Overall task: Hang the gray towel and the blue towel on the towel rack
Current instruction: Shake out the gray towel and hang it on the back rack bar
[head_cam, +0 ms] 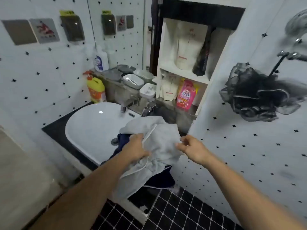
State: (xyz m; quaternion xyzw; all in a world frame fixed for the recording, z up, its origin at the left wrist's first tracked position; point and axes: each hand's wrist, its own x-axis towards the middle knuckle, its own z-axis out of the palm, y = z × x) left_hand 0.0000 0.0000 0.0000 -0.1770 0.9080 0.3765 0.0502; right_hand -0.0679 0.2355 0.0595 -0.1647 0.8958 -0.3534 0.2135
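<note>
Nothing hung yet, can't make out a rack. On the sink (86, 127) rim, 5 o'clock of the basin — gray towel (162, 138) bunched atop blue towel (159, 178). Your L hand (137, 150) grips the gray; R hand (191, 146) at its 3 o'clock edge, fingers curled — can't tell if it's pinching.

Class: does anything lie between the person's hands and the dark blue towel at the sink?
Yes: the crumpled light gray towel lies over the dark blue towel, covering most of it; the left hand grips the gray one.
</note>
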